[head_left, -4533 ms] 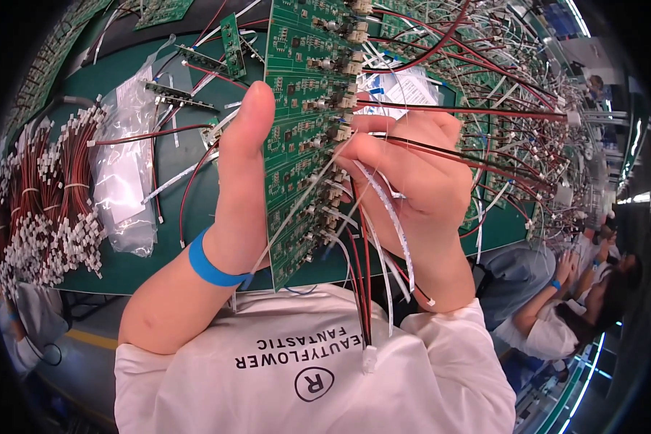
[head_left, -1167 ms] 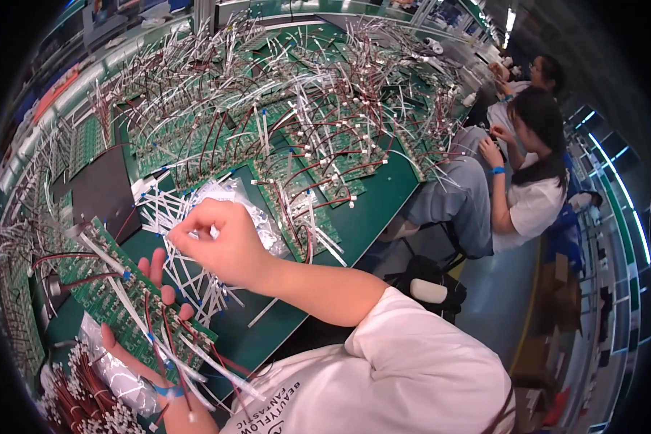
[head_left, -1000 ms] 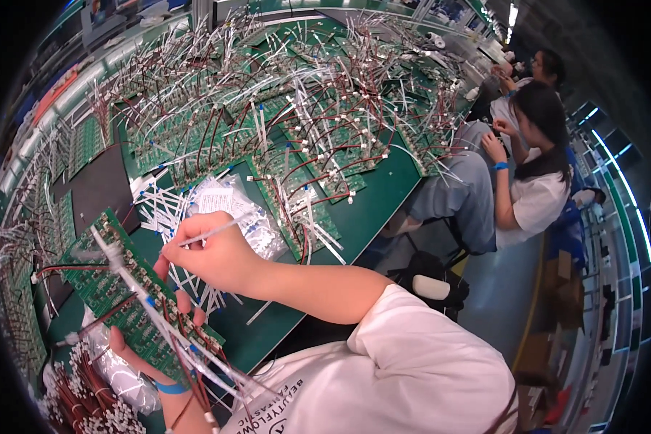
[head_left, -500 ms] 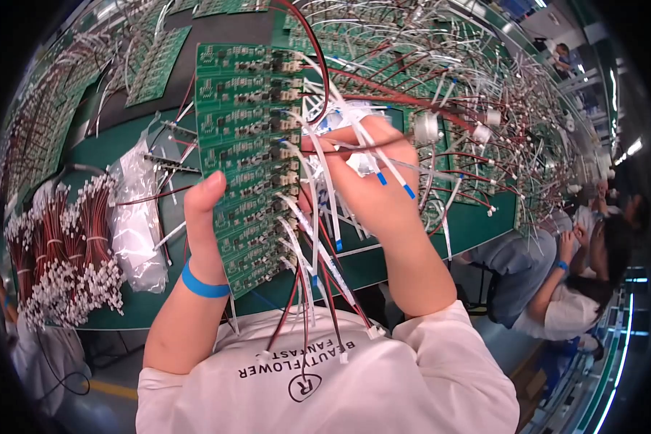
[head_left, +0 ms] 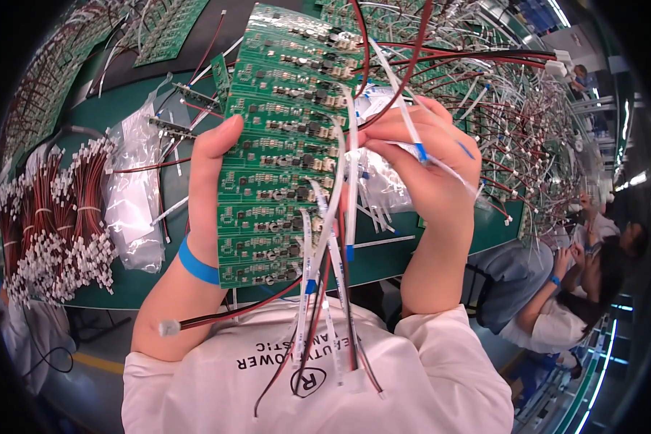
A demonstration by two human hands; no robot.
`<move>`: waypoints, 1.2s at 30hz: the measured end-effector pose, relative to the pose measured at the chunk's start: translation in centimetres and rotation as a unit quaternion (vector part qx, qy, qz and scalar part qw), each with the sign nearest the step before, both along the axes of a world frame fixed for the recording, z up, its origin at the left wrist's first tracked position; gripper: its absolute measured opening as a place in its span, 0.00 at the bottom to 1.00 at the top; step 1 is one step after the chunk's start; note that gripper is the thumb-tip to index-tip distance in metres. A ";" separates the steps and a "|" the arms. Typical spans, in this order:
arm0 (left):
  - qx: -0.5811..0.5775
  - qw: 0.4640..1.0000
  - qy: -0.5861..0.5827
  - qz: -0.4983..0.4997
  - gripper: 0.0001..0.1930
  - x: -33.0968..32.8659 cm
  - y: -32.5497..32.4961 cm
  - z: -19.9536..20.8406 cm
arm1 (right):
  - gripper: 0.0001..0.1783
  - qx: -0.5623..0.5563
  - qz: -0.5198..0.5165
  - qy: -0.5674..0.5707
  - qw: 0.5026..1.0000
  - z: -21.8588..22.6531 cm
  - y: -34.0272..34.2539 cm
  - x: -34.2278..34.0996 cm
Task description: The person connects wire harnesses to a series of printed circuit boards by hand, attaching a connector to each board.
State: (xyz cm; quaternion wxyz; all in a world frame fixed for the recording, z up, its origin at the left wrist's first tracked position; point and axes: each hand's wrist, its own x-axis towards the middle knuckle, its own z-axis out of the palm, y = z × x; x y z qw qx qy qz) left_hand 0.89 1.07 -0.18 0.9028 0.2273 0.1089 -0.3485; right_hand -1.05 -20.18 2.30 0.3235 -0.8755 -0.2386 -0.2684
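Observation:
A long green circuit board panel (head_left: pixel 267 166) stands tilted in front of me, its repeated sections carrying small chips and a row of connectors along the right edge. My left hand (head_left: pixel 213 159) grips its left edge, thumb on the front and the other fingers hidden behind. Beside the connector edge, my right hand (head_left: pixel 427 155) has thumb and fingers pinched on a red-and-black wire (head_left: pixel 383 112) near the board. White flat ribbon cables (head_left: pixel 351 188) with blue ends hang from the connectors. More red-and-black wires (head_left: pixel 329 267) with white plugs dangle over my shirt.
Bundled red wires with white plugs (head_left: pixel 65 217) lie at the left on the green table, next to a clear plastic bag (head_left: pixel 134 188). Wired boards (head_left: pixel 170 32) and a dense tangle of cables (head_left: pixel 517 137) spread over the far and right sides. Another person (head_left: pixel 550 289) sits at the right.
The board has shifted up and to the right and turned more face-on. My right hand has moved right with it, and a loose wire now swings across my left forearm.

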 end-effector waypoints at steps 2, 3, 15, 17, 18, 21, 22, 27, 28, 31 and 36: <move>-0.069 0.990 -0.096 -0.082 0.36 -0.2 -0.3 0.5 | 0.06 0.038 -0.008 0.029 0.999 -0.5 -0.2 -0.2; -0.108 0.988 -0.066 -0.086 0.37 -0.1 -0.4 0.6 | 0.06 0.090 -0.031 0.045 0.994 -0.7 0.0 -0.6; -0.062 0.997 -0.046 -0.014 0.28 -1.0 -1.1 -0.2 | 0.09 0.060 -0.034 -0.001 0.998 -1.6 4.1 -1.0; -0.050 0.992 -0.104 -0.049 0.29 -1.1 -0.7 -0.9 | 0.08 0.038 -0.043 0.005 0.998 -1.4 3.9 -1.0; -0.047 0.992 -0.103 -0.052 0.29 -1.2 -0.6 -0.8 | 0.08 0.041 -0.045 0.005 0.998 -1.3 4.0 -1.2; -0.018 0.993 -0.108 -0.049 0.30 -1.2 -1.0 -0.6 | 0.09 0.023 -0.055 0.002 0.998 -1.3 3.8 -1.0; -0.018 0.993 -0.108 -0.042 0.30 -1.2 -1.1 -0.6 | 0.09 0.024 -0.057 0.003 0.998 -1.6 3.8 -0.9; -0.028 0.995 -0.090 -0.027 0.31 -1.2 -1.1 -0.6 | 0.09 0.035 -0.043 -0.044 0.997 -2.0 3.8 -0.8; -0.033 0.994 -0.099 -0.032 0.31 -1.2 -1.0 -0.7 | 0.10 0.023 -0.043 -0.021 0.999 -1.9 3.8 -0.9; -0.050 0.993 -0.103 -0.034 0.31 -1.1 -0.8 -0.7 | 0.10 0.031 -0.045 -0.028 0.998 -2.1 3.9 -0.9; 0.003 0.992 -0.121 -0.032 0.31 -1.1 -1.1 -0.3 | 0.10 0.043 -0.042 -0.008 0.998 -2.0 4.0 -0.9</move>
